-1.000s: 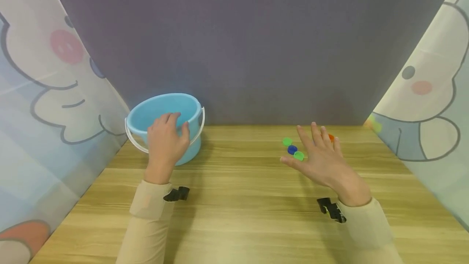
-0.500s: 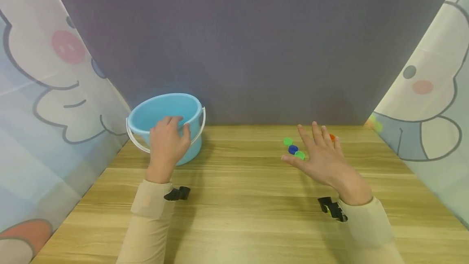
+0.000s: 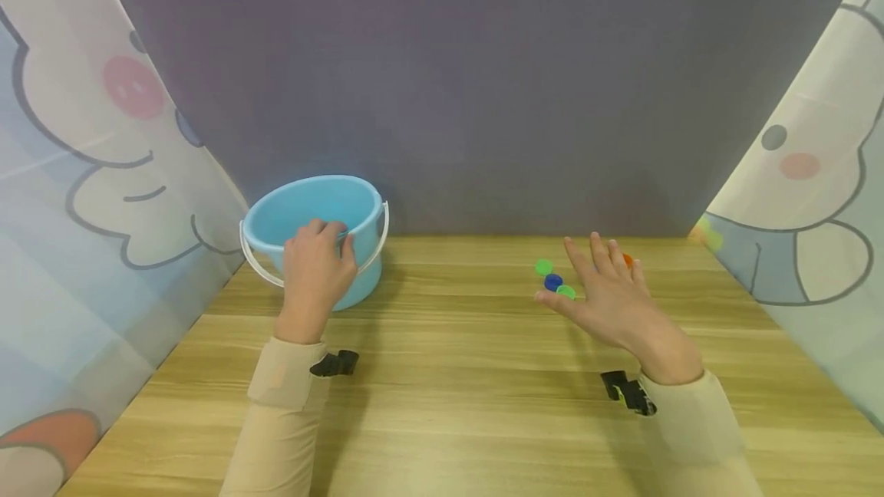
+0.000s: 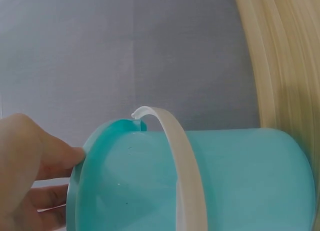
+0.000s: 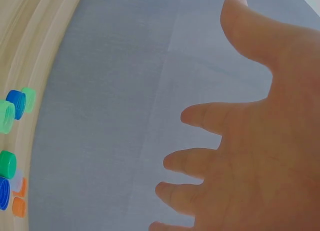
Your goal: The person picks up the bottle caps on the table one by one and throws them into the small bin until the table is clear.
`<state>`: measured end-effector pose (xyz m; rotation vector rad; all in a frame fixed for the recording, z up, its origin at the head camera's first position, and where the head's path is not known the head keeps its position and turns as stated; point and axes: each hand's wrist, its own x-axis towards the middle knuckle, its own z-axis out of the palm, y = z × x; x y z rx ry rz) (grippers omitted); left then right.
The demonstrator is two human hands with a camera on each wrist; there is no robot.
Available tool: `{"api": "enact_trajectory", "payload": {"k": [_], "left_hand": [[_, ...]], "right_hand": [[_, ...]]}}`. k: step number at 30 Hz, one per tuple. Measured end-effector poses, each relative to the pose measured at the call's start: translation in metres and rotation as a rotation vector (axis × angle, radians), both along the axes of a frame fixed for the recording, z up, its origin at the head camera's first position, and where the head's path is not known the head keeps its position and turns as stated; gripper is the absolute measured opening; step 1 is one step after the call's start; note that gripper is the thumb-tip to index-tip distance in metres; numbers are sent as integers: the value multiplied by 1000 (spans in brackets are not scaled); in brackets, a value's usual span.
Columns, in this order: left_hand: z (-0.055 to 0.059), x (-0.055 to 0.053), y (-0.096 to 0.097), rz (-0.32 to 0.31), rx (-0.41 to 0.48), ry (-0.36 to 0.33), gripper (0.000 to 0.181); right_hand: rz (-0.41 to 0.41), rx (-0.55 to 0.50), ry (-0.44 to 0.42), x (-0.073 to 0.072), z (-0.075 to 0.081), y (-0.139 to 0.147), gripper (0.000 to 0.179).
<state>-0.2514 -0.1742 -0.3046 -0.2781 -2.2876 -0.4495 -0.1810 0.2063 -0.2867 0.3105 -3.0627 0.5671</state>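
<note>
A light blue bucket [image 3: 362,259] stands upright at the left back of the wooden table. My left hand [image 3: 314,271] pinches its near rim, thumb on the outside and fingers over the inside, as the left wrist view also shows. The bucket's white handle [image 4: 187,176] hangs down along its side. At the right, my right hand [image 3: 615,301] hovers palm down with straight, spread fingers, holding nothing. Under and beside it lie several bottle caps: a green cap [image 3: 544,267], a blue cap [image 3: 553,281], another green cap [image 3: 565,292] and an orange cap [image 3: 628,260]. The hand hides others.
In the right wrist view, a dark green cap [image 5: 7,164] and a second blue cap [image 5: 4,193] lie near the orange ones. A grey panel [image 3: 442,98] rises behind the table [image 3: 449,374]. Cartoon-printed cloths [image 3: 124,175] flank both sides.
My left thumb and fingers have closed in on the bucket's rim. The right hand stays spread above the caps. The whole scene has shifted slightly to the right in view.
</note>
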Motion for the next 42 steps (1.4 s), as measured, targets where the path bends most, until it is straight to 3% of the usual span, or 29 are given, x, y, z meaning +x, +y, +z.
{"api": "enact_trajectory", "payload": {"k": [8,19,25,36,42], "left_hand": [[-1,1,1,-1,-9,-19,18],[1,1,2,-5,6,-60,18],[0,2,3,-4,13,-72,17],[0,2,4,-8,4,-89,16],[2,6,6,-14,-3,-121,17]], "right_hand": [[12,-29,5,-6,-4,7,98],[18,-191,39,-15,-6,15,104],[-17,-190,58,-17,-7,16,106],[-51,-259,175,-28,-22,17,78],[-63,-286,180,-35,-31,17,72]]}}
